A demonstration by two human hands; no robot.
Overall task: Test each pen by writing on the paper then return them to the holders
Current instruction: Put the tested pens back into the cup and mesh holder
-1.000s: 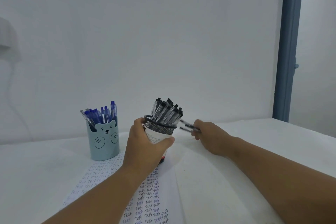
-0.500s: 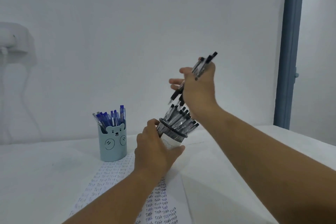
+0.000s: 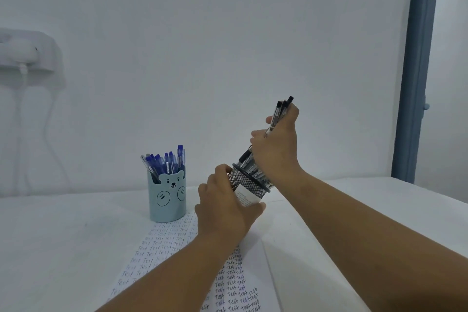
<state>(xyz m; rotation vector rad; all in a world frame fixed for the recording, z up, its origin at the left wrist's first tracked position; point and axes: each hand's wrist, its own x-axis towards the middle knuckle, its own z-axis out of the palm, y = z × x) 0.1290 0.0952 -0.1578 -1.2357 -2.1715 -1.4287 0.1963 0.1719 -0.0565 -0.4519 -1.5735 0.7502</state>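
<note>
Pens (image 3: 279, 115), a small bundle of clear barrels with black caps, are pinched in the right hand (image 3: 277, 148), whose fingers are curled round the middle of the barrels; the caps stand above the knuckles and the tips point down into the mesh holder (image 3: 249, 182) directly under that hand. The holder is tilted toward the right hand and gripped round its lower body by the left hand (image 3: 224, 210), thumb on the near side and fingers wrapped round the far side, touching the paper label below the mesh. More black pens fill the holder just beneath the right palm. The pens are judged light, stiff and smooth, so slipping is likely if they are held loosely; they are best taken mid-barrel, as here. The holder is judged light and easily tipped, so a hold low on its body suits it. Only the head view is given. To the left of the left hand stands a bear holder (image 3: 167, 196) with blue pens (image 3: 164, 162), upright on the table (image 3: 50, 248). Under the left forearm lies the paper (image 3: 162, 243), covered with rows of the written word "Test".
</note>
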